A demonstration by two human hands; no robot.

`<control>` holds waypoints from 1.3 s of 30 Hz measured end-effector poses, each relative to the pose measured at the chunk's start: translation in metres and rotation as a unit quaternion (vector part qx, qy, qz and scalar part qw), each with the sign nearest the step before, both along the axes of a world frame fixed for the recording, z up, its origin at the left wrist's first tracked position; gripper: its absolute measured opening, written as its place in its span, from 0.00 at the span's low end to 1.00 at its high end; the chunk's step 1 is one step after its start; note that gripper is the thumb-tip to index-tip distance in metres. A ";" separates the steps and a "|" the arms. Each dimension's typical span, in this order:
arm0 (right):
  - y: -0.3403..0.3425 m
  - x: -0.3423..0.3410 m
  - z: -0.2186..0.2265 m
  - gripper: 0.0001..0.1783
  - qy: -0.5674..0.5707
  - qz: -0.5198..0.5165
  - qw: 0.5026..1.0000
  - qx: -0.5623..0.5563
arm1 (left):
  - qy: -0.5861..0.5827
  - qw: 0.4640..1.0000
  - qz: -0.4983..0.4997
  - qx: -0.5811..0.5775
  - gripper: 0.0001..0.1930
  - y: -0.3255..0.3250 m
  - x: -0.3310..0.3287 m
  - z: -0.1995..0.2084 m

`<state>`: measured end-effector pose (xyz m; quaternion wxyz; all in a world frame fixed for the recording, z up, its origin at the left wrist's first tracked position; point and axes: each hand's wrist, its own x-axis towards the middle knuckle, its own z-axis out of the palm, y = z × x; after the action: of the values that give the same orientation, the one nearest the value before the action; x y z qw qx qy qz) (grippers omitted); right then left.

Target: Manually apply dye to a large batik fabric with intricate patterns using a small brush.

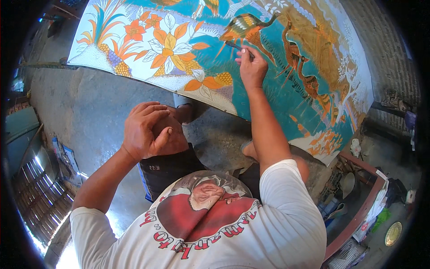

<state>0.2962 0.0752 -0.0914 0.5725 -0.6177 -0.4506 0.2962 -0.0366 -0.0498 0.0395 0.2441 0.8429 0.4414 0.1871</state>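
A large painted cloth (215, 104) spreads out in front of me, with long-necked birds and orange flowers on a teal ground. My right hand (253, 67) pinches a slim dark paintbrush (234, 45) over it. The brush tip points left and meets the lower edge of a painted bird (242, 28) with black, orange and cream feathers; whether it presses on the surface I cannot tell. Bent loosely over my bare left knee (172, 136), my left hand (145, 127) holds nothing, its thumb apart from the fingers.
Below the cloth lies a grey concrete floor (80, 98). At the lower right stands a reddish-brown wooden frame (358, 213) with assorted items beside it. A gold-coloured round dish (393, 234) sits further right. Slatted panelling (40, 193) is at the left.
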 end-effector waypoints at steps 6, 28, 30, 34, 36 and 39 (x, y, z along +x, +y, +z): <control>-0.001 0.000 -0.001 0.10 -0.005 0.000 1.000 -0.011 | -0.002 1.000 -0.004 0.000 0.25 0.001 0.001 0.000; -0.018 -0.008 -0.002 0.10 -0.003 0.013 0.999 -0.034 | 0.004 1.000 0.000 -0.002 0.24 0.000 0.001 0.001; -0.020 -0.009 -0.002 0.11 0.001 0.017 0.999 -0.037 | 0.003 1.000 0.001 -0.001 0.24 0.000 0.001 0.000; -0.025 -0.011 -0.002 0.11 0.007 0.023 0.999 -0.039 | 0.002 1.000 -0.002 0.003 0.24 0.000 0.001 0.001; -0.027 -0.013 -0.003 0.11 0.011 0.021 0.999 -0.035 | 0.001 1.000 -0.002 0.003 0.24 0.000 0.001 0.001; -0.030 -0.014 -0.004 0.10 0.021 0.025 0.999 -0.033 | 0.005 1.000 -0.003 0.002 0.24 0.000 0.001 0.001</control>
<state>0.2820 0.0455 -0.0950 0.5540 -0.6181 -0.4436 0.3380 -0.0356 -0.0501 0.0402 0.2408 0.8455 0.4398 0.1835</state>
